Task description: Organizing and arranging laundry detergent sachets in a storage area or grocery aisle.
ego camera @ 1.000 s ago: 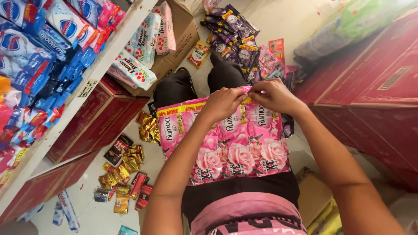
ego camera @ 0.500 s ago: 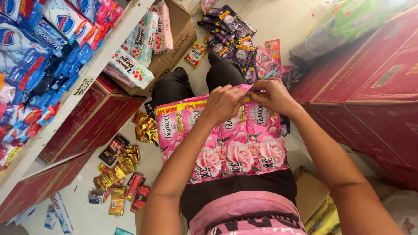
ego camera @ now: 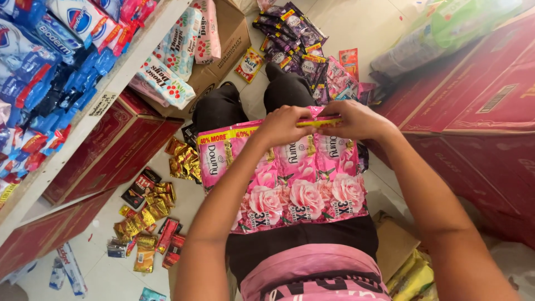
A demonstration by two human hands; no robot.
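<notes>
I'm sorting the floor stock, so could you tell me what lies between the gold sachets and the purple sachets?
In the head view, the person's knees and the pink sachet strip lie between the gold sachets and purple sachets.

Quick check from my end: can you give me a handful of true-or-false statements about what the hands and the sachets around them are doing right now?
1. Both hands grip the top edge of the pink sachet strip. True: the left hand and right hand pinch it along its yellow band.
2. The pink sachet strip lies flat on the floor. False: it rests across the person's lap.
3. The purple sachets lie on the floor beyond the knees. True.
4. The gold sachets are stacked on the shelf. False: they are scattered on the floor, to the person's left.
5. The cardboard box is red. False: it is brown; the red boxes stand at the right.
</notes>
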